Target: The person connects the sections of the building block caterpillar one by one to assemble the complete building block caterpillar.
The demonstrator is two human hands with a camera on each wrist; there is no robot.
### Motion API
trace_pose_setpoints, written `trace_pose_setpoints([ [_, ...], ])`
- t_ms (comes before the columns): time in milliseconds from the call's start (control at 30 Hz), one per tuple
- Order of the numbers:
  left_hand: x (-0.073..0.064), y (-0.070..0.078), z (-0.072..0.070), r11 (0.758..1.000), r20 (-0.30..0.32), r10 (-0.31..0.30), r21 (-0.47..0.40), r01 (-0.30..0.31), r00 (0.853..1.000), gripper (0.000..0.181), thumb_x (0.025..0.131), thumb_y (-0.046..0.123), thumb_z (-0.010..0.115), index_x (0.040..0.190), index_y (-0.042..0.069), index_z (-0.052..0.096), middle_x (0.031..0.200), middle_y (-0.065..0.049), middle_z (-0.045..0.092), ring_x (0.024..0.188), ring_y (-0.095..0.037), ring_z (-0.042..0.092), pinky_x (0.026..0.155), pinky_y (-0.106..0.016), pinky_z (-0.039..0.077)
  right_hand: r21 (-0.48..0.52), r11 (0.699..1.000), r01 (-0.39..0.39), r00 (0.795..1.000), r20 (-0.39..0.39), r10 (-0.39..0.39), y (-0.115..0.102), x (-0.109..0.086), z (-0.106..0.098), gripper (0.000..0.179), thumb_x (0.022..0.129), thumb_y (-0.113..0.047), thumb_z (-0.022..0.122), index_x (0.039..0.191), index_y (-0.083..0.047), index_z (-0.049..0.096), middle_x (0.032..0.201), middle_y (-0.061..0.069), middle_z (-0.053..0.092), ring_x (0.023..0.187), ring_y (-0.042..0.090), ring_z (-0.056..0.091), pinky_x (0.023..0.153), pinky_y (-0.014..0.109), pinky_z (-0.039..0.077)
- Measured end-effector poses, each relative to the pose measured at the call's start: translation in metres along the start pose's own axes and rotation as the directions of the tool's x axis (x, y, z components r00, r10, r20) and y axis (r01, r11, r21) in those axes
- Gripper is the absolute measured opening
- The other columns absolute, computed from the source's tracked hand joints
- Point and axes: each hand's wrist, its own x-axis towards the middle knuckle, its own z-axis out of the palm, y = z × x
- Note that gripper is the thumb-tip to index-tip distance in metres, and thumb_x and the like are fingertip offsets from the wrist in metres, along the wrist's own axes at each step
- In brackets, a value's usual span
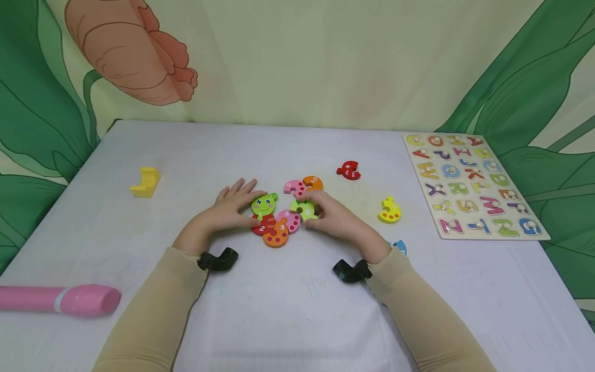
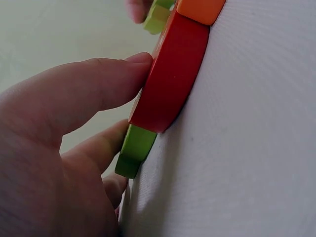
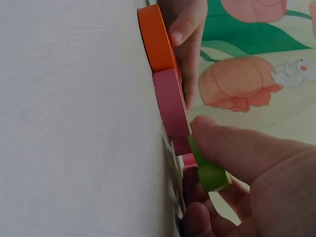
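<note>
My right hand [image 1: 338,216] pinches a green dotted puzzle piece [image 1: 302,207] between thumb and fingers; in the right wrist view this piece [image 3: 213,176] tilts beside the pink pieces. With fingers spread, my left hand [image 1: 230,209] rests its thumb on the red number 2 piece [image 2: 174,69] and its index finger along the green smiling head piece [image 1: 263,204]. From the head, a curved chain runs through the red piece, the orange number 3 piece [image 1: 276,237] and the pink number 4 piece [image 1: 292,221]. Behind the right hand's piece lie a pink piece [image 1: 293,187] and an orange number 10 piece [image 1: 314,182].
Farther right lie a red piece [image 1: 349,170], a yellow piece [image 1: 389,212] and a blue piece [image 1: 401,247] partly behind the right wrist. An alphabet board [image 1: 476,188] occupies the right side. Leftward are a yellow block [image 1: 146,182] and a pink stick-like object [image 1: 88,300].
</note>
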Motion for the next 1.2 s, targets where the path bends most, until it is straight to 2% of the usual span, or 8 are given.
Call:
trace_pose_setpoints([
  [267,-0.0023,0.0010,-0.0004,1.000,0.013,-0.003,0.003,0.003,1.000,0.074,0.074,0.038,0.064,0.141,0.024,0.034,0.155,-0.006,0.006,0.141,-0.030,-0.009,0.109,-0.057,-0.007,-0.043,0.999,0.028,0.999,-0.041,-0.030,0.0005,0.0031,0.0055,0.055,0.080,-0.022,0.069,0.131,-0.019,0.047,0.122,0.001,0.046,0.088,0.018,0.044,0.071,0.028,0.042],
  [467,-0.0033,0.0002,-0.0007,1.000,0.016,-0.004,0.008,0.004,1.000,0.074,0.074,0.039,0.063,0.141,0.025,0.033,0.155,-0.006,0.005,0.141,-0.030,-0.009,0.110,-0.056,-0.007,-0.085,0.995,0.060,0.996,-0.060,-0.065,-0.0011,0.0044,0.0084,0.053,0.080,-0.021,0.068,0.130,-0.015,0.049,0.127,0.002,0.048,0.087,0.017,0.045,0.074,0.028,0.041],
  [800,-0.0021,0.0001,0.0002,1.000,0.011,-0.005,-0.002,0.005,1.000,0.074,0.074,0.040,0.064,0.141,0.025,0.034,0.155,-0.006,0.006,0.141,-0.030,-0.009,0.110,-0.056,-0.007,-0.119,0.992,0.048,0.998,-0.034,-0.053,0.0013,0.0004,0.0062,0.051,0.081,-0.023,0.067,0.129,-0.017,0.050,0.133,0.002,0.043,0.089,0.016,0.046,0.075,0.027,0.044],
  [900,-0.0015,0.0008,0.0000,1.000,0.012,-0.008,-0.003,0.008,1.000,0.075,0.074,0.040,0.064,0.141,0.025,0.034,0.155,-0.006,0.006,0.141,-0.030,-0.009,0.110,-0.056,-0.007,-0.108,0.993,0.042,0.999,-0.022,-0.045,0.0028,-0.0009,0.0048,0.048,0.082,-0.020,0.065,0.127,-0.019,0.051,0.132,0.001,0.043,0.094,0.017,0.045,0.078,0.029,0.045],
  [1067,-0.0008,0.0011,-0.0006,1.000,0.010,-0.007,0.000,0.007,1.000,0.075,0.074,0.040,0.064,0.141,0.024,0.034,0.154,-0.006,0.006,0.141,-0.030,-0.009,0.110,-0.056,-0.007,-0.119,0.992,0.034,0.999,-0.010,-0.036,0.0036,-0.0008,0.0033,0.045,0.083,-0.019,0.063,0.126,-0.019,0.052,0.135,0.003,0.042,0.116,0.021,0.041,0.097,0.037,0.042],
  [1200,-0.0004,0.0002,-0.0003,1.000,0.007,-0.006,0.007,0.006,1.000,0.075,0.074,0.040,0.064,0.140,0.024,0.034,0.154,-0.006,0.006,0.141,-0.031,-0.008,0.110,-0.056,-0.007,-0.136,0.990,0.024,1.000,-0.001,-0.024,0.0023,0.0003,0.0032,0.045,0.083,-0.019,0.063,0.127,-0.019,0.052,0.137,0.003,0.042,0.127,0.022,0.035,0.103,0.042,0.038],
])
